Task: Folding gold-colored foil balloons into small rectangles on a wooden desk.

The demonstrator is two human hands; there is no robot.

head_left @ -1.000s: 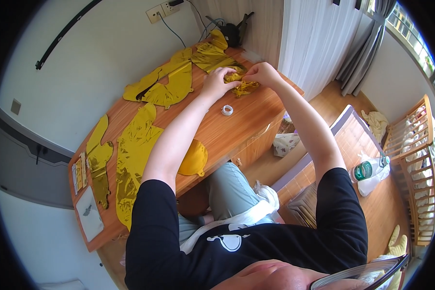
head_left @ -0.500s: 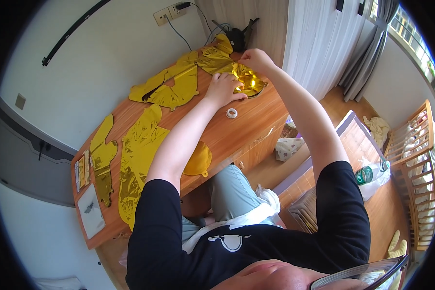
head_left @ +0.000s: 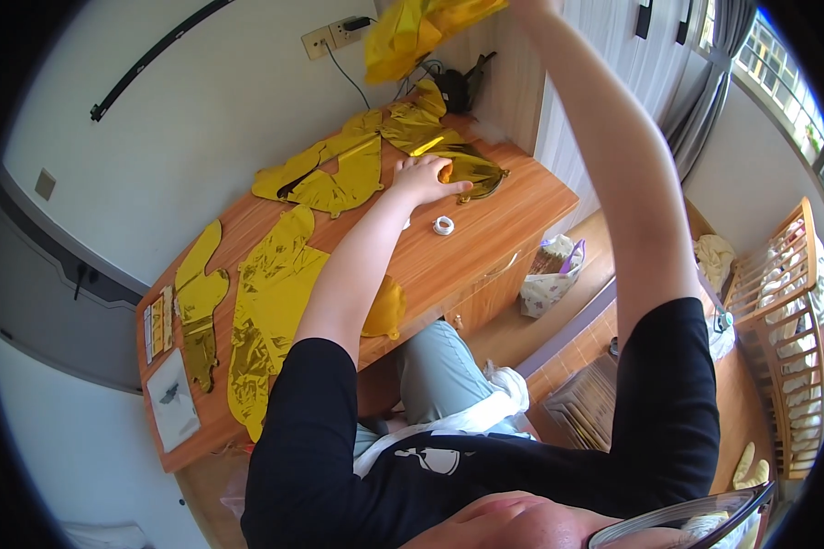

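Observation:
My right hand [head_left: 529, 7] is raised at the top edge, its fingers mostly cut off by the frame. From it hangs a crumpled gold foil balloon [head_left: 417, 38], blurred by motion. My left hand [head_left: 421, 180] stays low over the wooden table, fingers curved and thumb apart, touching the edge of another flat gold foil balloon [head_left: 476, 169]. An orange-gold glint shows between its fingers and thumb; I cannot make out what it is. Just right of that hand lies a small roll of white ribbon or tape [head_left: 443, 225].
More flat gold foil balloons lie on the table [head_left: 485, 229]: one at the back [head_left: 339, 174], one under my left forearm [head_left: 270, 284], one at the left [head_left: 201, 293]. A white card [head_left: 172, 398] sits at the left end. A black device with cables [head_left: 462, 87] stands in the back corner.
My right hand has risen from the table to the top edge, lifting a gold foil balloon. My left hand has stayed nearly in place.

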